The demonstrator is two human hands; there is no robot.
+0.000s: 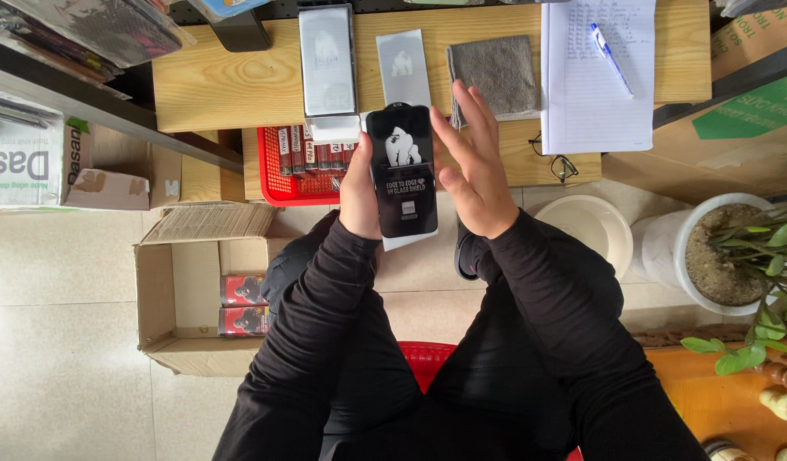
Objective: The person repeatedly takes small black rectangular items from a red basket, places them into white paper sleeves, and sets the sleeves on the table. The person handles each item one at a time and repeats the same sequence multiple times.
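Holding a black screen-protector packet upright over the lap, the left hand grips it along its left edge, thumb on the front and the other fingers hidden behind it. A white card or sleeve sits behind the packet and shows at its bottom edge. The right hand stands just beside the packet's right edge, palm turned toward it, fingers spread and straight; it clamps on nothing, and whether its palm touches the packet cannot be told.

Both arms wear black sleeves, and the person sits on a red stool.

Beyond the hands is a low wooden table. On it lie a white tray-like frame, a pale grey packet just right of it, a folded grey cloth, and a lined paper sheet with a blue-and-white pen resting on it. A pair of glasses lies at the table's front edge. A red basket filled with small upright boxes stands under the white frame, just left of the left hand.

On the tiled floor to the left, an open cardboard box holds two red boxes. To the right stand a white bowl and a white pot with a plant.
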